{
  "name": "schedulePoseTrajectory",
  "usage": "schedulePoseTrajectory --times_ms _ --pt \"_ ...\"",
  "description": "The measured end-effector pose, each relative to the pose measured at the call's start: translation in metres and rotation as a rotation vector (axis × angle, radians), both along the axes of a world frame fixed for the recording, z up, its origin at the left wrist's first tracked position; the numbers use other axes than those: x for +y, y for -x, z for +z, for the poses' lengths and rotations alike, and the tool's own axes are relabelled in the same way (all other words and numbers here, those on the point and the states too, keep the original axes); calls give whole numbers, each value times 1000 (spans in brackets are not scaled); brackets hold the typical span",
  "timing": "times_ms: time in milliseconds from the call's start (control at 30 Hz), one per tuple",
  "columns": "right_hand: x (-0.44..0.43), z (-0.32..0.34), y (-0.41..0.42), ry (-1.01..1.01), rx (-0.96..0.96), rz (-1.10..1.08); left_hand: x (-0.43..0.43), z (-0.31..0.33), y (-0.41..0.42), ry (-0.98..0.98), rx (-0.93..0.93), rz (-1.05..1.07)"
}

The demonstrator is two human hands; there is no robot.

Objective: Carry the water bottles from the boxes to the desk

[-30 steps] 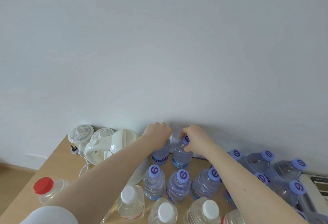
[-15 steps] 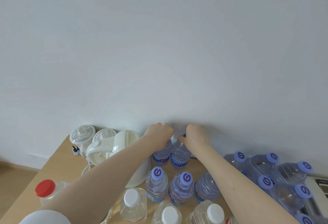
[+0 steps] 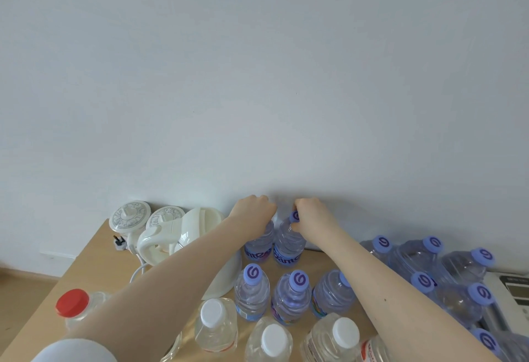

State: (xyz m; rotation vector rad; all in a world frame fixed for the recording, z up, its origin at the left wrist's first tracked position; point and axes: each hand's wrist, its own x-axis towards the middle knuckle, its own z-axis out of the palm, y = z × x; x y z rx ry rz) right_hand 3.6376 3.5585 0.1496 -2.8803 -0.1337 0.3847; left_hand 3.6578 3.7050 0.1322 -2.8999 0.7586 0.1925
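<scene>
Seen from the head view, the left hand (image 3: 253,210) curls its fingers over the top of the left rear bottle (image 3: 259,244), hiding its cap, while the right hand (image 3: 313,217) clamps fingers and thumb round the neck of the right rear bottle (image 3: 286,247), whose purple cap shows just above the thumb. These 2 bottles stand upright and touching at the back of the desk (image 3: 94,250), close to the wall (image 3: 257,89) and just beside the kettle (image 3: 200,227). Nearer the camera stands a row of 3 bottles (image 3: 292,295), with a cluster of bottles (image 3: 429,267) at the right. Judged from this layout, the task is well advanced: many bottles are on the desk, and this pair appears placed, with only the release left. No boxes are in view, so the number left to carry cannot be told.
</scene>
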Motion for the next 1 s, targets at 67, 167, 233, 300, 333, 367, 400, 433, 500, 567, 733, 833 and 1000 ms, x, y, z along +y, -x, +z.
schedulePoseTrajectory --times_ms 67,167,233,300,333,367,400,433,500,567,733,833,1000 --pt "1 -2 0 6 -1 -5 1 0 0 2 -1 0" --pt "3 -3 -2 6 0 -25 2 0 1 10 14 -5" --pt "4 -3 -3 7 3 -30 3 1 1 19 33 -7" --pt "6 -5 -4 7 -4 -33 4 3 0 25 43 -9" --pt "6 -6 -5 10 -1 -39 4 4 0 28 46 -8" --pt "6 -7 -5 7 4 -47 4 4 0 29 50 -8" --pt "6 -9 -6 2 5 -53 3 4 0 29 53 -8" --pt "6 -9 -6 0 8 -59 2 4 0 27 56 -9" --pt "6 -8 -7 7 8 -66 1 4 -1 15 56 -12" --pt "4 -7 -7 12 5 -74 1 4 -3 -5 55 -18" --pt "5 -12 -10 5 9 -110 -2 2 -5 -6 52 -13" --pt "6 -14 -10 -2 14 -107 -2 1 -5 5 52 -14" --pt "6 -15 -9 -11 10 -119 0 1 -4 14 60 -14"
